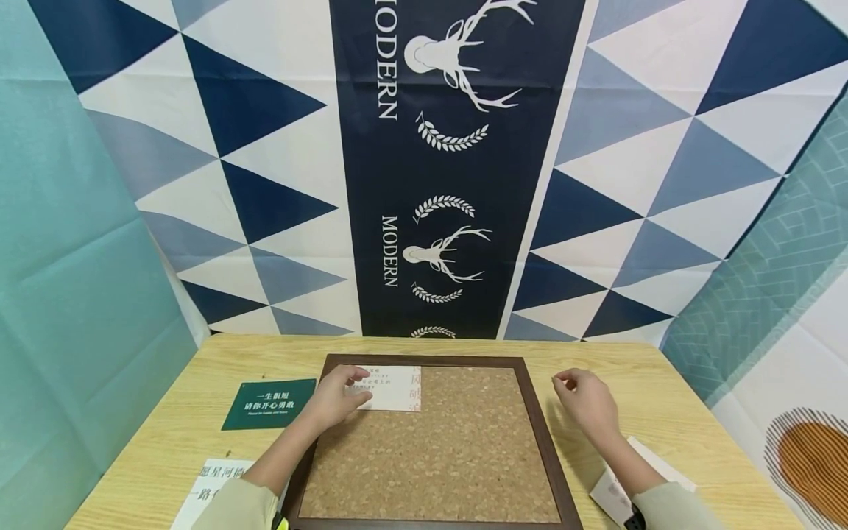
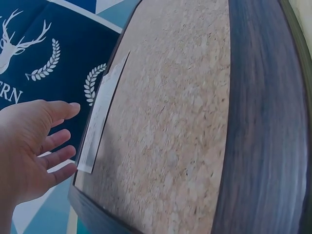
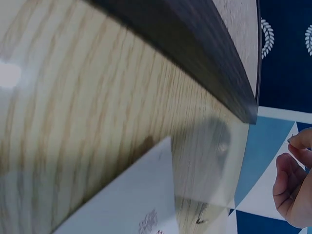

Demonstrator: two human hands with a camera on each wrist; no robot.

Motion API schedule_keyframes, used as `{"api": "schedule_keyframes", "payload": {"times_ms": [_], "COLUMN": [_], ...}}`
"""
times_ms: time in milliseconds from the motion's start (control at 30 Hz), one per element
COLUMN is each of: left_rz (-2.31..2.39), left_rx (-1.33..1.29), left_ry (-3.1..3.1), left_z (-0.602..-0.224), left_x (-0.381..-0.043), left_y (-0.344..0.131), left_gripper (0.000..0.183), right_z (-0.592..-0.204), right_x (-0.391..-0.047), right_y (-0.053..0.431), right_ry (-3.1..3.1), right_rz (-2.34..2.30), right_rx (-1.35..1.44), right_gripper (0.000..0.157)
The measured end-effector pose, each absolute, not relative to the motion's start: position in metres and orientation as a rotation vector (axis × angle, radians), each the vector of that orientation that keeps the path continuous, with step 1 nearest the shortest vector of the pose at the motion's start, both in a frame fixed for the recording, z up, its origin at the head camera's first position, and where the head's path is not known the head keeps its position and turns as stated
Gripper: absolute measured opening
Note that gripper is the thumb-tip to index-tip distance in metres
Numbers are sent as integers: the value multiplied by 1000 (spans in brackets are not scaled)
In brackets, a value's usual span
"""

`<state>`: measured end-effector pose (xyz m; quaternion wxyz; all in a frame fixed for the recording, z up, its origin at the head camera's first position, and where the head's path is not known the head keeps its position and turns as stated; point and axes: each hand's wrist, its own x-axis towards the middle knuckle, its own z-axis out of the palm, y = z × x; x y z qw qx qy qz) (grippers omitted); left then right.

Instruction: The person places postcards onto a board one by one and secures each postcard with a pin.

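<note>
A white postcard with printed characters lies in the upper left corner of a cork board with a dark wooden frame. My left hand hovers over the card's left part, fingers spread and holding nothing. In the left wrist view, this hand is beside the card, fingertips near its edge. To the right of the frame, my right hand is raised above the table, thumb and forefinger pinched together. The right wrist view shows a small pin at those fingertips, mostly hidden.
Left of the board lie a green card and a white card with large characters. A white card stack or box sits under my right forearm. A tiny pin rests on the wooden table. A patterned cloth hangs behind.
</note>
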<state>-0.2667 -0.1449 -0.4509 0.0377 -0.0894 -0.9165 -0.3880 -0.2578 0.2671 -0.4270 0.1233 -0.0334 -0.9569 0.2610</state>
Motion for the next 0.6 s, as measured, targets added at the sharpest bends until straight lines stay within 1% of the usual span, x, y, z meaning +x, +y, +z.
{"api": "schedule_keyframes", "payload": {"times_ms": [600], "left_rz": [-1088], "left_rx": [-362], "left_ry": [-2860], "left_z": [-450], "left_x": [-270], "left_y": [-133], "left_gripper": [27], "right_z": [-425], "right_x": [-256], "right_y": [227], "right_ry": [-2752], "right_rz": [739], "right_rx": [14], "right_gripper": [20]}}
